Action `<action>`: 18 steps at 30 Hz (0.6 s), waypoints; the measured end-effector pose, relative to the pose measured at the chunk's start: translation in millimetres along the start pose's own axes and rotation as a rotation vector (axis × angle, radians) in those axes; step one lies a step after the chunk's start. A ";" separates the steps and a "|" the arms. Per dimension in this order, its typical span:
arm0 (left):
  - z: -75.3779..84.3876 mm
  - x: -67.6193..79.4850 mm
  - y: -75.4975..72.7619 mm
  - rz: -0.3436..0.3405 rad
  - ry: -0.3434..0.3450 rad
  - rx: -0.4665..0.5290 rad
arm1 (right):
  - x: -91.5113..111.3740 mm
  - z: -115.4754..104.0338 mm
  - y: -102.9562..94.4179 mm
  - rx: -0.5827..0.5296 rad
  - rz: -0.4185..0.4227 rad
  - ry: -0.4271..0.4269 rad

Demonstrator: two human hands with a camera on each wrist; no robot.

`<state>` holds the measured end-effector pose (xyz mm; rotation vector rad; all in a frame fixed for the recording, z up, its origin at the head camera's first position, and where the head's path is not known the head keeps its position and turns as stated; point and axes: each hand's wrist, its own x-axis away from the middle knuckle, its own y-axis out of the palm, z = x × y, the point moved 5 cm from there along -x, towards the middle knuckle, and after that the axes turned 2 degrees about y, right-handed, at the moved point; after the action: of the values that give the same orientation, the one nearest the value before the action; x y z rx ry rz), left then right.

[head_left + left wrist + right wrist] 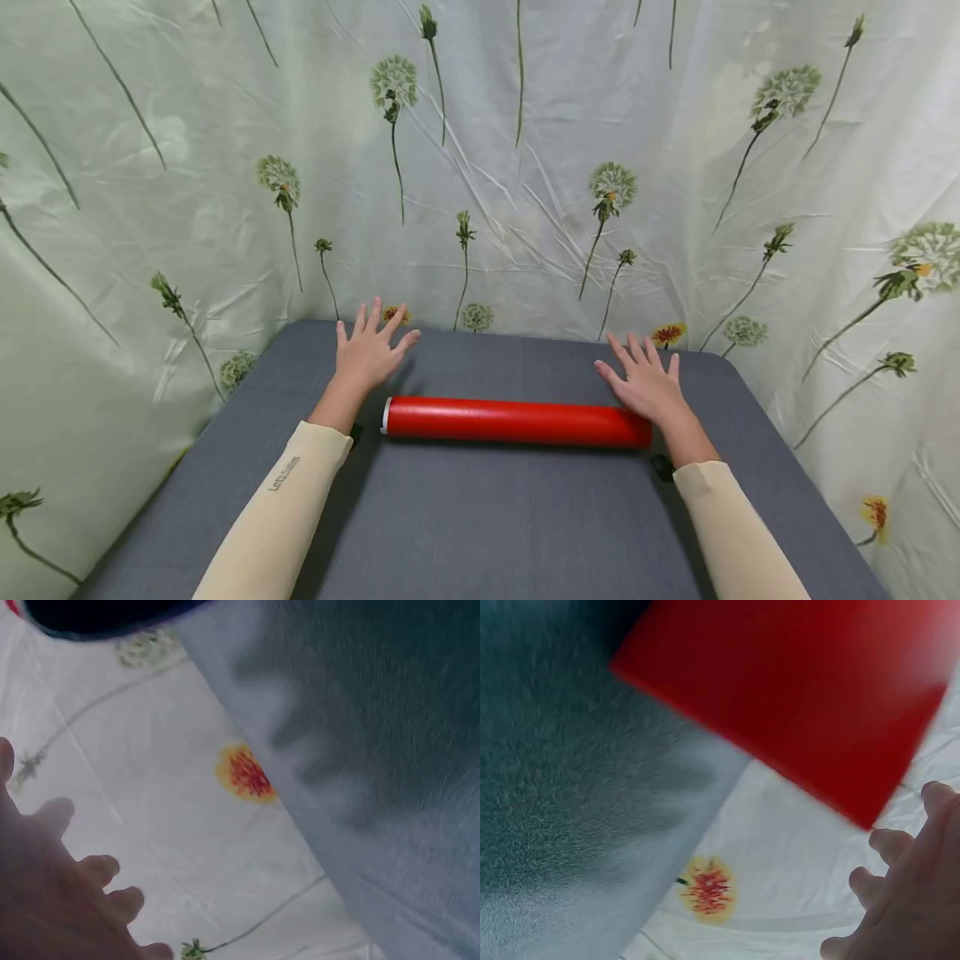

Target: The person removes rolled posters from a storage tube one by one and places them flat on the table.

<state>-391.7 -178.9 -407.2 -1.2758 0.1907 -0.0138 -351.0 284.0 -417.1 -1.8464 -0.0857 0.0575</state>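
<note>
A long red roll (517, 422) lies crosswise on the dark grey tabletop, with a white rim at its left end. My left hand (367, 354) is held palm down beyond and left of that end, fingers spread and nothing in them. At the other end my right hand (647, 385) hovers with spread fingers, its wrist side overlapping the roll from above; whether it touches cannot be told. The right wrist view shows the red end (795, 690) large, beside the fingers (868, 885). Only part of the left hand (60, 892) shows in the left wrist view.
The grey table (465, 525) has rounded far corners. Behind it and along both sides hangs a pale curtain (510, 192) printed with dandelions. Light sleeves cover both forearms, and a dark wrist device (662, 468) sits under the right wrist.
</note>
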 end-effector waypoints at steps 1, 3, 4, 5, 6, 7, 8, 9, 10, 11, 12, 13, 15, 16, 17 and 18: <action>1.6 3.7 0.1 -0.008 0.009 0.007 | 4.0 -2.9 -1.2 -0.004 0.008 -0.012; 4.6 11.3 1.1 -0.026 0.029 0.018 | 12.6 -8.7 -3.1 -0.013 0.021 -0.033; 6.0 15.8 1.2 -0.030 0.041 0.025 | 16.5 -11.2 -3.5 -0.010 0.024 -0.042; 7.3 20.3 1.4 -0.035 0.057 0.026 | 20.2 -13.3 -3.7 -0.008 0.028 -0.052; 8.8 24.9 1.4 -0.039 0.072 0.030 | 23.8 -15.3 -3.5 -0.004 0.033 -0.060; 10.7 29.6 1.1 -0.042 0.091 0.033 | 27.4 -17.2 -3.2 -0.002 0.037 -0.068; 12.6 34.3 0.4 -0.043 0.112 0.037 | 30.6 -18.7 -2.4 0.005 0.040 -0.075; 14.4 38.8 0.1 -0.046 0.131 0.037 | 33.7 -20.1 -1.6 0.008 0.043 -0.083; 16.5 43.3 -0.3 -0.052 0.151 0.037 | 36.7 -21.2 -0.7 0.015 0.045 -0.088; 18.7 47.5 -0.8 -0.061 0.174 0.037 | 39.5 -22.8 0.2 0.018 0.049 -0.096; 20.8 51.5 -0.8 -0.072 0.194 0.039 | 42.2 -24.6 0.9 0.017 0.052 -0.105; 23.4 55.7 -1.1 -0.082 0.219 0.039 | 44.9 -26.1 1.9 0.018 0.052 -0.114; 27.7 63.0 0.3 -0.110 0.262 0.037 | 49.7 -28.8 4.2 0.016 0.052 -0.132; 29.9 66.4 1.2 -0.128 0.283 0.040 | 51.8 -30.1 5.4 0.013 0.049 -0.143; 31.7 69.4 2.5 -0.145 0.305 0.043 | 53.8 -31.5 6.8 0.007 0.043 -0.155; 33.0 71.9 4.8 -0.167 0.323 0.038 | 56.0 -33.2 8.3 0.004 0.035 -0.170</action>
<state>-316.4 -154.6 -412.3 -1.2432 0.3589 -0.3669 -292.2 254.8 -415.7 -1.8362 -0.1715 0.2396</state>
